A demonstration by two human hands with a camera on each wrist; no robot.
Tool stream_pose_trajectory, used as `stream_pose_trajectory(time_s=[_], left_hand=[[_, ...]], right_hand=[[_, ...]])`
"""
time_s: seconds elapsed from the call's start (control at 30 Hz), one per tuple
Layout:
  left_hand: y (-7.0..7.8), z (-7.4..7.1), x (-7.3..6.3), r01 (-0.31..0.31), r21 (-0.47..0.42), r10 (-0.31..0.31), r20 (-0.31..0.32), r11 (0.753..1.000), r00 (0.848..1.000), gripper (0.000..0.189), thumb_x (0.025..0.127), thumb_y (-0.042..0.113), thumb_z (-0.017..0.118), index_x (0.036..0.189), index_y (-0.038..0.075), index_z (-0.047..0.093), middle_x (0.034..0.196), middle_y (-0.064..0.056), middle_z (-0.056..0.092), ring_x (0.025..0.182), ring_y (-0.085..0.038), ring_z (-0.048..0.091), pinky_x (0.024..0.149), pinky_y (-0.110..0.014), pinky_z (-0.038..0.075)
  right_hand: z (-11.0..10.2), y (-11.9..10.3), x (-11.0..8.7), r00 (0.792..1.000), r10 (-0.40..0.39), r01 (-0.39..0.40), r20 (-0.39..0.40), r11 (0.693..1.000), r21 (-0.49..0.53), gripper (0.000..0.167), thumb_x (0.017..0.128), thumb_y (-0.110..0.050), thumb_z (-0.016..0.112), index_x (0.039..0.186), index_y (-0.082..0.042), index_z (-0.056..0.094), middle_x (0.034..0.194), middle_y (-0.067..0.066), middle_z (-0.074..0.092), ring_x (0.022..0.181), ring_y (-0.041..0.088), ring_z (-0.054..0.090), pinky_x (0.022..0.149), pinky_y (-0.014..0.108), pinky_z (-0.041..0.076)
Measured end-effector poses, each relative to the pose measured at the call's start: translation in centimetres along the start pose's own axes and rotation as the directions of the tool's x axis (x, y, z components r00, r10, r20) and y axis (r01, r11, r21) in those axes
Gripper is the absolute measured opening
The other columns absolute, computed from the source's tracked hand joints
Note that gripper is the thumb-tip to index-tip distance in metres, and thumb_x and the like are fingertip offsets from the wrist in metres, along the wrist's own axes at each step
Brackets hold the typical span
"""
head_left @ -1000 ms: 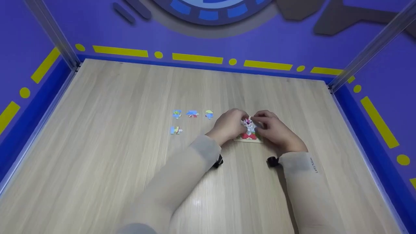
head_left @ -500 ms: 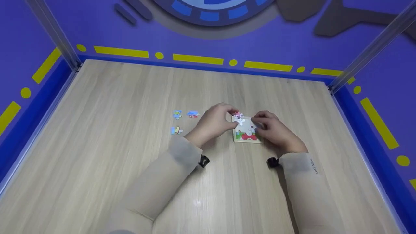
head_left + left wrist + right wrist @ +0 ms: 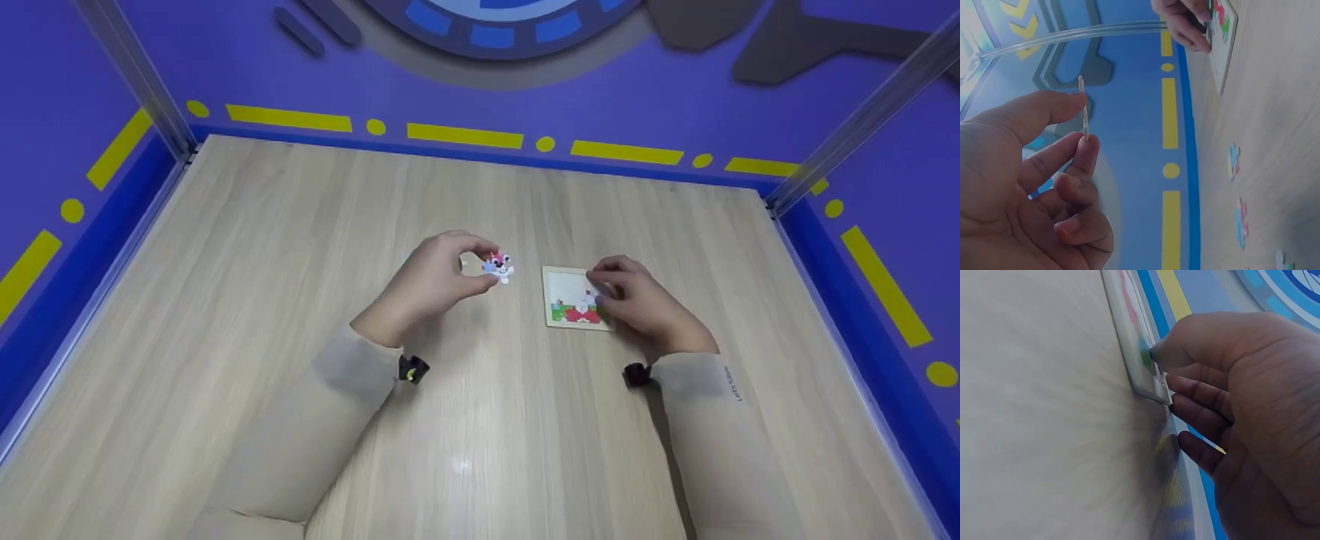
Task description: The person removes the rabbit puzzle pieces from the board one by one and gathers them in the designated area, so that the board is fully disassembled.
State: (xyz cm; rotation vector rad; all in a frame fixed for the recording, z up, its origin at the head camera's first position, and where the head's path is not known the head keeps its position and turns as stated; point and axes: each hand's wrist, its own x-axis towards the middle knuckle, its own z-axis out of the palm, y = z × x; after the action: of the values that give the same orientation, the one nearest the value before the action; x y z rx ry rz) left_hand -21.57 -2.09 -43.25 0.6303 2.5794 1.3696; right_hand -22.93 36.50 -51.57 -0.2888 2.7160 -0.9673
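Note:
My left hand [image 3: 431,285] is raised over the table and pinches a jigsaw piece [image 3: 501,268] with a white and pink cartoon animal face between thumb and fingertips. In the left wrist view the piece [image 3: 1084,118] appears edge-on. To the right lies a small square puzzle board [image 3: 548,304] with a pale rim, its lower part filled with red and green pieces and its upper part bare. My right hand [image 3: 649,307] grips the board's right side; in the right wrist view the thumb [image 3: 1171,353] presses on the board [image 3: 1129,363] near its corner.
Loose jigsaw pieces lie on the wooden table [image 3: 480,390]; the left wrist view shows a blue and yellow piece [image 3: 1233,161] and a blue and red piece [image 3: 1241,223]. From the head, my left hand covers them. Blue panels [image 3: 315,82] wall the table in.
My left hand has lifted the animal-face piece off the board and carried it left, over the loose pieces. The right hand has stayed at the board's right side.

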Motion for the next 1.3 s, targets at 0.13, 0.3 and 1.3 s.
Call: stream_pose_trajectory(time_s=[0.13, 0.3, 1.3], left_hand=[[-0.5, -0.8, -0.3, -0.007, -0.003, 0.008, 0.015, 1.0, 1.0, 0.04, 0.102, 0.023, 0.085, 0.142, 0.015, 0.079, 0.138, -0.002, 0.076, 0.111, -0.024, 0.066, 0.098, -0.039, 0.057], [-1.4, -1.8, -0.4, 0.007, -0.019, -0.006, 0.062, 1.0, 0.998, 0.042, 0.103, 0.024, 0.085, 0.143, 0.016, 0.079, 0.147, -0.002, 0.074, 0.116, -0.027, 0.067, 0.098, -0.039, 0.058], [-7.1, -1.6, 1.1, 0.169, 0.17, -0.197, 0.17, 0.971, 0.966, 0.03, 0.099, 0.012, 0.087, 0.129, 0.011, 0.086, 0.135, -0.007, 0.082, 0.127, -0.026, 0.073, 0.113, -0.044, 0.058]], right_hand=[[-0.1, 0.0, 0.0, 1.0, 0.002, -0.002, 0.009, 1.0, 0.002, 0.051, 0.112, -0.015, 0.065, 0.161, -0.002, 0.06, 0.17, 0.016, 0.044, 0.162, 0.039, 0.038, 0.136, 0.062, 0.035], [-0.3, -0.1, 0.1, 1.0, 0.028, -0.028, 0.014, 1.0, -0.011, 0.052, 0.112, -0.017, 0.066, 0.162, -0.005, 0.06, 0.171, 0.013, 0.044, 0.163, 0.038, 0.037, 0.138, 0.063, 0.033], [-0.4, -0.7, 0.3, 1.0, 0.008, -0.007, 0.021, 0.999, -0.047, 0.053, 0.112, -0.014, 0.065, 0.164, -0.003, 0.058, 0.172, 0.017, 0.043, 0.163, 0.041, 0.038, 0.137, 0.065, 0.032]])
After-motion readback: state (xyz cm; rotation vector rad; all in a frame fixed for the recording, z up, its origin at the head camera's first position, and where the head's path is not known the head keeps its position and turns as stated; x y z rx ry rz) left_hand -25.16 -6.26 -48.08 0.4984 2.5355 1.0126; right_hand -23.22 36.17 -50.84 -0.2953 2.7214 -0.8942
